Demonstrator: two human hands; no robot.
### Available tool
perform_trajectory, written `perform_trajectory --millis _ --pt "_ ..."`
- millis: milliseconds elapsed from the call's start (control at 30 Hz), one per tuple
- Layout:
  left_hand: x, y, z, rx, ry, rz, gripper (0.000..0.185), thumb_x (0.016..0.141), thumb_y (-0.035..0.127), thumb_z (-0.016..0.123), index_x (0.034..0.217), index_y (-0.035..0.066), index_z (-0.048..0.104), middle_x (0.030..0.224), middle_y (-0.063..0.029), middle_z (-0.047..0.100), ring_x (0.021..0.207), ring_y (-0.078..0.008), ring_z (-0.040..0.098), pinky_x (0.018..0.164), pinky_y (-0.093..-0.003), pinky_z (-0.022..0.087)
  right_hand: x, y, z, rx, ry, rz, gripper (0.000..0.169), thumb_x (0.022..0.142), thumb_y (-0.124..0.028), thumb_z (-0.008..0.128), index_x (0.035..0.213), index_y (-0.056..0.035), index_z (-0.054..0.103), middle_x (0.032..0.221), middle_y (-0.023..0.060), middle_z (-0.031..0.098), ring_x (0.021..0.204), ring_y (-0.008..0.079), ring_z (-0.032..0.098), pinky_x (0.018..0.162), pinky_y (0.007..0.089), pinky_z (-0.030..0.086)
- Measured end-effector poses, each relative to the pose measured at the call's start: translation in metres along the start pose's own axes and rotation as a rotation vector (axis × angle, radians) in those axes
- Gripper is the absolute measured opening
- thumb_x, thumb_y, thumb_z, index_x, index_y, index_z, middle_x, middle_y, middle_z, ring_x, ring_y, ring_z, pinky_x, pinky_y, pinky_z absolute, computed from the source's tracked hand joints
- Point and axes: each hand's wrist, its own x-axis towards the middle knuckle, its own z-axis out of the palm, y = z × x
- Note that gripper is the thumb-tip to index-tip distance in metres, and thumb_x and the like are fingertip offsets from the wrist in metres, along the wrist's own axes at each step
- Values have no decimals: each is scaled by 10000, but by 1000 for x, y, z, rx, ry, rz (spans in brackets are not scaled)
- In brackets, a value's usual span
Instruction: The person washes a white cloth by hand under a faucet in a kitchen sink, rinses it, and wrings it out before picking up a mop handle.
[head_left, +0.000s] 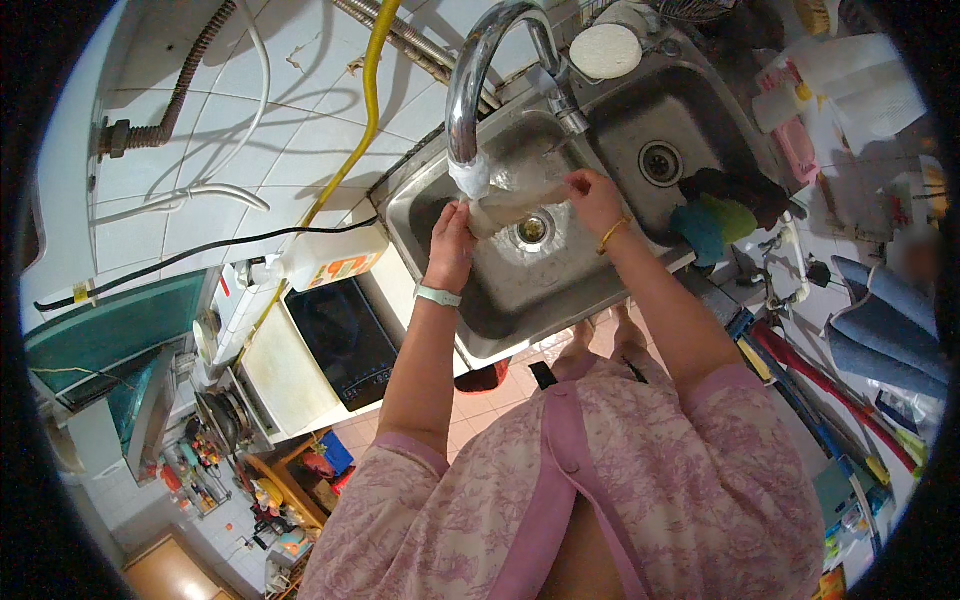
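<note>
Over the left basin (499, 315) of a stainless steel double sink, a limp, pale translucent piece (517, 208) stretches between my two hands. I cannot tell whether it is a thin plastic bag or a fine cloth. My left hand (451, 247), with a pale watch band at its wrist, grips the near-left end just below the tap's outlet. My right hand (596, 202) pinches the other end beside the basin divider. The chrome gooseneck tap (460, 124) arches overhead, a white wrap (471, 177) around its outlet. Under the piece, the wet drain (532, 229) holds some bits.
Dark and green cloths (724, 217) hang over the right basin (637, 112). A white scrubbing pad (606, 51) rests behind the sink. On the left counter are a white plastic jug (334, 259) and a black induction cooktop (345, 337). A yellow hose (369, 97) runs down the tiled wall.
</note>
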Motion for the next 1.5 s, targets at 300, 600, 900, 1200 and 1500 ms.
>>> perform_trajectory --millis 300,600,900,1200,1500 --pt "2 9 26 101 -27 49 245 942 235 513 1108 56 536 975 -12 566 871 -126 535 780 -286 431 -27 -45 41 114 -175 -118 158 781 -148 661 882 -34 619 834 115 641 789 280 614 736 363 487" --pt "12 -22 -44 143 419 98 173 908 256 590 979 99 593 815 29 587 734 -75 527 654 -227 411 -8 -30 27 245 -54 -18 169 862 -170 610 897 -9 575 797 112 638 716 204 605 666 319 483" --pt "52 -122 -26 -364 -32 -167 278 913 339 543 1037 92 558 906 -15 533 797 -149 524 728 -281 461 -76 -100 70 249 -81 -206 152 858 -159 561 923 -24 535 796 179 600 753 335 603 661 403 471" --pt "43 -99 46 -594 55 -283 300 964 338 438 1129 109 542 1123 -68 573 1035 -242 552 896 -391 473 -24 -58 52 -331 -92 -167 191 842 -255 548 924 -84 572 780 171 641 712 377 621 631 468 490" --pt "56 -119 -36 -447 -481 78 246 956 260 417 1102 89 516 1084 -82 580 1001 -234 572 847 -370 483 -84 -70 89 -299 -148 -330 252 836 -297 562 956 -83 618 762 179 631 747 373 609 661 485 479"
